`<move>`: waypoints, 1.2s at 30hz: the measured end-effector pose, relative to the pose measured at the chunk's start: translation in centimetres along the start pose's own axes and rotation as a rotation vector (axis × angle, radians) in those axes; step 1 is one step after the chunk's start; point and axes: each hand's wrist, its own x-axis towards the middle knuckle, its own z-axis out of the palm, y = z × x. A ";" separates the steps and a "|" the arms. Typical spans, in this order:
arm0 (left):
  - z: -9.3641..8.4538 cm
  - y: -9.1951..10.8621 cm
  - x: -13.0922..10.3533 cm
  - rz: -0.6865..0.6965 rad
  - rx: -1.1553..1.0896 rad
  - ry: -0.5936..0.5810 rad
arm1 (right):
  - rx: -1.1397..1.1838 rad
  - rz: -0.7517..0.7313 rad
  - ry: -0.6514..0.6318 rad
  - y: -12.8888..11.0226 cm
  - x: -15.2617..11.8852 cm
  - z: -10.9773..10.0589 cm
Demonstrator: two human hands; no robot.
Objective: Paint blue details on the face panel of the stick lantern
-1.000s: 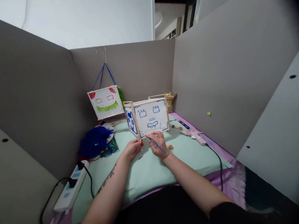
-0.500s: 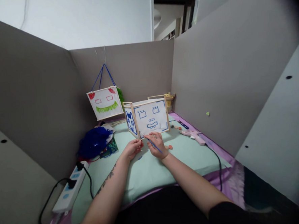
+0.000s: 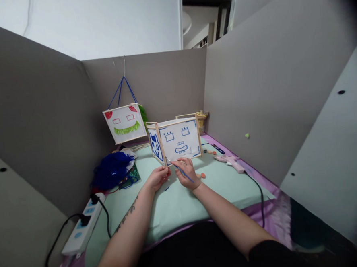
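Observation:
A wooden-framed paper lantern (image 3: 181, 139) with blue drawn faces stands upright on the pale green cloth. My left hand (image 3: 159, 178) pinches the bottom of its left front corner post. In my right hand (image 3: 186, 175) is a thin blue paintbrush (image 3: 183, 172), its tip close to the lower left corner of the front panel; whether it touches the paper is too small to tell. The fingers of my right hand are near the lantern's lower edge.
Behind hangs a second lantern (image 3: 126, 124) on blue cords. Blue yarn (image 3: 112, 169) and a power strip (image 3: 84, 226) lie left. On the right are a pink glue gun (image 3: 232, 162) with a black cable, a cutter (image 3: 218, 148) and small paint pots (image 3: 203, 175). Grey panels surround the table.
The whole view has shifted very slightly. Both hands, the brush and the lantern keep nearly the same positions relative to each other.

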 end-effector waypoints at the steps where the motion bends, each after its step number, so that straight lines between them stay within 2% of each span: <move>1: 0.0 0.0 0.0 -0.001 -0.001 0.001 | 0.002 0.002 -0.001 0.0 0.0 0.0; 20: 0.0 0.0 0.0 -0.007 -0.024 0.015 | 0.064 -0.004 -0.009 0.2 -0.1 -0.2; 36: -0.3 -0.1 0.1 -0.006 -0.054 0.001 | 0.074 0.023 -0.027 0.4 -0.1 0.6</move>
